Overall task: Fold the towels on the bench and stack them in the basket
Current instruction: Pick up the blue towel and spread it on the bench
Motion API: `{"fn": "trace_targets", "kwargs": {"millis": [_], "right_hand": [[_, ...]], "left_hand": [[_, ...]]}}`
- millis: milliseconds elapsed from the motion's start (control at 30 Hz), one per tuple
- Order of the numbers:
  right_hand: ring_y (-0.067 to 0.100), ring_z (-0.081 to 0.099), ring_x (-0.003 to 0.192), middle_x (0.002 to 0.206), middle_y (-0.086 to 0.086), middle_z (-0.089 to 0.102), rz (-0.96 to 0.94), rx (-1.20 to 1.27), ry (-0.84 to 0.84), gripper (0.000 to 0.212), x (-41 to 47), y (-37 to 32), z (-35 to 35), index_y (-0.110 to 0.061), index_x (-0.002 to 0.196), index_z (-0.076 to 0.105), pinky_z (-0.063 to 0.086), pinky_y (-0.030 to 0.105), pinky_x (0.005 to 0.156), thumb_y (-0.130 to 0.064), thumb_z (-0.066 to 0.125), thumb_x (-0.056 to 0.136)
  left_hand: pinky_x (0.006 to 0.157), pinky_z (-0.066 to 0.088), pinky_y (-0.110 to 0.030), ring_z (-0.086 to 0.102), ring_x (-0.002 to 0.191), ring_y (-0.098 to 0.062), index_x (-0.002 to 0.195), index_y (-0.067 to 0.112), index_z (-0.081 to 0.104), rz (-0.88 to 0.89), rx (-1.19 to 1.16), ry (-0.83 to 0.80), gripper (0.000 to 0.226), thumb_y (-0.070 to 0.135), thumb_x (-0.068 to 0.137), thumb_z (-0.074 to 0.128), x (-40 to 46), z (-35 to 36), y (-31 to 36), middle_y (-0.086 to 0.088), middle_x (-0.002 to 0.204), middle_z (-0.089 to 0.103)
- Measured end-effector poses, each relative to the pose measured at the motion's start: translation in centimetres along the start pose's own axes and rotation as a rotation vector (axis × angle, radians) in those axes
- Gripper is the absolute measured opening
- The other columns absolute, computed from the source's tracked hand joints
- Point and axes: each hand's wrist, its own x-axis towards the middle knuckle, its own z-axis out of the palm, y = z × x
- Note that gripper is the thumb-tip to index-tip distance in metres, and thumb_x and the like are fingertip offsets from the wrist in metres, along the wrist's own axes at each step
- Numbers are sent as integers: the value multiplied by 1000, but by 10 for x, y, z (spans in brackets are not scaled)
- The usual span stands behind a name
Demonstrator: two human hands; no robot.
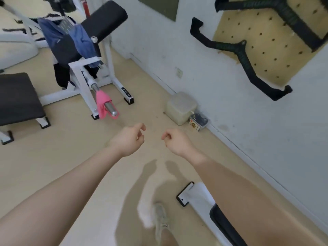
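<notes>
I hold both arms out over the floor. My left hand (129, 139) and my right hand (174, 142) have their fingers curled in and hold nothing. They are a short gap apart. Blue cloths (79, 39) and a dark navy one (60, 48) hang over a white exercise machine (79, 75) at the upper left. A pink cloth (102, 105) is draped on the machine's steel bar. No basket is in view.
A black padded bench (17, 98) stands at the left, and another bench's pad (221, 226) and white foot (186, 196) sit at the lower right. A translucent tub (181, 107) and a small box (197, 121) lie by the wall. Black handles (245, 59) hang on a pegboard.
</notes>
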Motion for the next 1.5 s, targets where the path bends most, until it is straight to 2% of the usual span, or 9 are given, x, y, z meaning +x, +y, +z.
{"fn": "trace_targets", "kwargs": {"millis": [133, 333, 467, 533, 700, 900, 1067, 1233, 1500], "right_hand": [[27, 61, 88, 92, 6, 69, -114, -206, -34, 25, 67, -36, 14, -17, 91, 67, 52, 35, 76, -15, 44, 83], [29, 61, 85, 87, 13, 66, -80, -99, -78, 26, 207, -89, 4, -3, 91, 65, 50, 37, 75, -16, 43, 89], [35, 54, 73, 92, 28, 63, -124, -59, -147, 30, 284, -147, 16, 8, 96, 60, 50, 41, 72, -14, 41, 89], [23, 42, 68, 89, 31, 59, -139, -31, -179, 29, 311, -176, 25, 8, 98, 59, 43, 33, 63, -13, 41, 89], [18, 48, 75, 89, 20, 63, -154, 68, -269, 22, 377, -245, 46, 2, 89, 63, 39, 28, 66, -8, 44, 89], [10, 50, 59, 66, -11, 55, -161, 139, -263, 26, 490, -328, 82, -20, 67, 56, 48, 34, 75, -11, 47, 90], [8, 49, 52, 63, -2, 55, -78, 239, -182, 20, 591, -415, 99, -10, 75, 57, 43, 14, 49, -5, 45, 91], [20, 52, 65, 78, 10, 61, 0, 212, -112, 22, 691, -478, 115, 5, 88, 61, 51, 38, 74, -9, 44, 89], [21, 49, 64, 78, 20, 60, 146, 212, -81, 21, 861, -511, 110, 7, 83, 57, 44, 32, 61, -9, 45, 87]], "left_hand": [[69, 37, -26, 55, 82, -22, 128, 10, 35, -98, -76, 45, 37, 11, 93, 45, 32, -36, -65, -4, 102, 61], [75, 50, -37, 60, 86, -28, 124, 17, 39, -184, 82, 42, 32, 18, 92, 43, 119, -106, -141, -8, 104, 65], [73, 48, -34, 62, 86, -26, 125, 20, 38, -260, -39, 71, 33, 27, 93, 46, 160, -163, -180, -6, 101, 65], [70, 47, -33, 62, 86, -25, 127, 18, 38, -292, -100, 109, 36, 28, 93, 48, 173, -186, -201, -4, 100, 63], [55, 39, -22, 62, 88, -22, 129, 16, 39, -372, -123, 181, 37, 23, 94, 47, 209, -232, -269, 0, 100, 60], [64, 42, -28, 58, 84, -20, 131, 19, 39, -421, -148, 175, 42, 34, 93, 50, 277, -299, -367, -3, 99, 61], [74, 44, -29, 58, 88, -19, 129, 19, 40, -379, -129, 122, 39, 31, 93, 48, 352, -384, -463, 1, 99, 62], [75, 48, -32, 60, 86, -20, 126, 19, 42, -287, -117, 66, 35, 28, 93, 48, 443, -472, -537, -1, 97, 62], [69, 46, -27, 59, 79, -19, 129, 15, 40, -144, -8, -10, 35, 22, 95, 45, 596, -541, -614, -4, 94, 68]]}}
